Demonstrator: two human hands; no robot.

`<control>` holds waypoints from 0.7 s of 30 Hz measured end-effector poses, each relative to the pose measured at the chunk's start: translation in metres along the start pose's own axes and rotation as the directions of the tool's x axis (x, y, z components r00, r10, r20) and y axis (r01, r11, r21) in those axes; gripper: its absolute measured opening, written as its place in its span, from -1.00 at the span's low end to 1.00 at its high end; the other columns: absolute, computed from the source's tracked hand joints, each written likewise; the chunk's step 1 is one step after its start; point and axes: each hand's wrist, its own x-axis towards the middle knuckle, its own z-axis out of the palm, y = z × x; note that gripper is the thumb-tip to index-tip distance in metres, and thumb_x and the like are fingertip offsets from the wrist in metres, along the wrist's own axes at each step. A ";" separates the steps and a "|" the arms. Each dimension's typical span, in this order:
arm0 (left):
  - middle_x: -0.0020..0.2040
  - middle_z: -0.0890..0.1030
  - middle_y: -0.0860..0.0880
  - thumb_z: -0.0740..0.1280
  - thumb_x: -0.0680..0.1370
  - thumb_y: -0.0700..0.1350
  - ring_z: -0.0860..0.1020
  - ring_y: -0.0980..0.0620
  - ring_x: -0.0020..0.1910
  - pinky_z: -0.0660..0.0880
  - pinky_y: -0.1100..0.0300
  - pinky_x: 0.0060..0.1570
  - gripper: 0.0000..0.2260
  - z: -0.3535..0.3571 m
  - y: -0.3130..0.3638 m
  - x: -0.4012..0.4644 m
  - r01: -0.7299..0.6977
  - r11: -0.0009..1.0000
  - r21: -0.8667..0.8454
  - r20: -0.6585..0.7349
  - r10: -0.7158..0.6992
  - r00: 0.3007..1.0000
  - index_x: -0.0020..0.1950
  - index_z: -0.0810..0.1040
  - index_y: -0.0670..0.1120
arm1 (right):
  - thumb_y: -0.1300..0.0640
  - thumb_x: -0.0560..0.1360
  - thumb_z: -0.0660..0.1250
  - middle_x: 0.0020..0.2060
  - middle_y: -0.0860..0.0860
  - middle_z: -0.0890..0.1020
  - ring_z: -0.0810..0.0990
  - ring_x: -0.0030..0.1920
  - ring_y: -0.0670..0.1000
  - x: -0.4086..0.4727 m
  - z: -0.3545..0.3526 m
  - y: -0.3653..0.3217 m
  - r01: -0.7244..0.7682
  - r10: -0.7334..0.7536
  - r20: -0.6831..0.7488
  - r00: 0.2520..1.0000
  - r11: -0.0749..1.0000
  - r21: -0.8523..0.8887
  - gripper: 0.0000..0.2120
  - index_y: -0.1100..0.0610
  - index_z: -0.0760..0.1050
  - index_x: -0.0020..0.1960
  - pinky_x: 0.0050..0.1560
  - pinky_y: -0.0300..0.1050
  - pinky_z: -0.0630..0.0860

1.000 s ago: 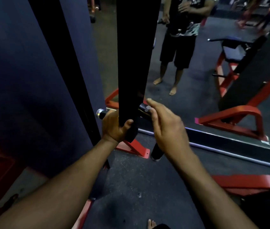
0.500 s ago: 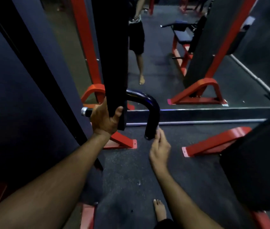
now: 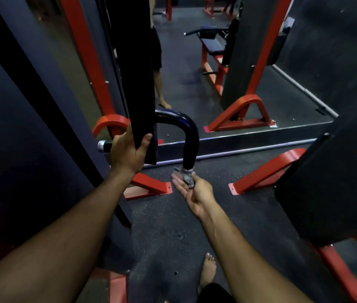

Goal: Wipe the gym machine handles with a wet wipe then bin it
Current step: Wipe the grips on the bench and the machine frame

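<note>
Both hands are at the machine: the left hand (image 3: 129, 153) grips the straight end of the curved black metal handle bar (image 3: 186, 132), fingers and thumb wrapped round it beside the flat black upright panel (image 3: 138, 84), while the right hand (image 3: 191, 189) lies palm up, fingers relaxed, just under the bar's downturned chrome-capped end (image 3: 187, 170). A crumpled grey wet wipe (image 3: 187, 179) rests in that open palm, touching or nearly touching the cap. By my reading the wiping step is in hand, at the very tip of the handle. Next the fingers would need to fold round the wipe and draw it along the bar, or carry it to a bin; none is in view. Left forearm reaches forward nearly straight; right forearm angles inward, wrist turned upward, above the dark speckled rubber floor (image 3: 162, 226).
</note>
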 end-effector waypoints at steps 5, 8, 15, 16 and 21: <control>-0.15 0.64 -0.32 0.11 0.63 0.28 0.59 -0.36 -0.17 0.38 -0.03 -0.20 -0.40 -0.011 0.016 -0.004 -0.047 0.997 -0.060 -0.010 0.046 0.999 0.37 0.46 -0.20 | 0.12 0.73 0.01 0.02 0.27 0.70 0.72 -0.01 0.15 -0.035 0.004 -0.011 0.096 -0.075 0.139 0.987 0.984 -0.153 -0.60 0.35 0.54 0.17 0.02 -0.06 0.67; 0.08 0.60 -0.32 0.09 0.61 0.35 0.56 -0.33 0.08 0.40 -0.04 0.04 -0.32 -0.010 0.027 -0.014 0.100 0.987 -0.129 -0.017 -0.103 0.995 0.28 0.48 -0.26 | 0.11 0.73 0.05 0.00 0.23 0.71 0.72 -0.06 0.11 -0.050 0.002 -0.027 0.173 -0.140 0.162 0.977 0.961 -0.214 -0.63 0.31 0.56 0.17 0.03 -0.04 0.66; 0.20 0.51 -0.16 0.36 0.57 0.00 0.51 0.09 0.14 0.43 0.27 0.18 -0.69 -0.012 0.112 -0.085 0.146 0.870 -0.471 -0.115 -0.224 0.968 0.25 0.48 -0.10 | 0.12 0.69 0.16 -0.29 -0.14 0.65 0.44 -0.32 -0.12 -0.085 -0.016 -0.049 0.384 -0.339 0.182 0.923 0.783 -0.490 -0.72 0.13 0.64 0.04 -0.32 -0.18 0.38; 0.12 0.55 -0.10 0.38 0.59 -0.04 0.55 0.19 0.02 0.46 0.34 0.04 -0.76 -0.014 0.132 -0.097 0.174 0.814 -0.555 0.021 -0.195 0.981 0.21 0.48 -0.05 | 0.12 0.69 0.16 -0.26 -0.12 0.66 0.43 -0.32 -0.12 -0.093 -0.023 -0.053 0.408 -0.353 0.205 0.913 0.762 -0.503 -0.72 0.14 0.65 0.06 -0.33 -0.19 0.37; -0.03 0.69 0.10 0.47 0.55 0.00 0.64 0.21 -0.07 0.56 0.23 0.00 -0.76 -0.010 0.206 -0.139 0.349 0.644 -0.681 0.487 0.041 0.873 0.19 0.56 0.02 | 0.17 0.67 0.23 -0.26 0.03 0.67 0.51 -0.37 -0.13 -0.145 -0.075 -0.074 0.502 -0.467 0.198 0.862 0.731 -0.463 -0.77 0.23 0.64 0.07 -0.39 -0.28 0.40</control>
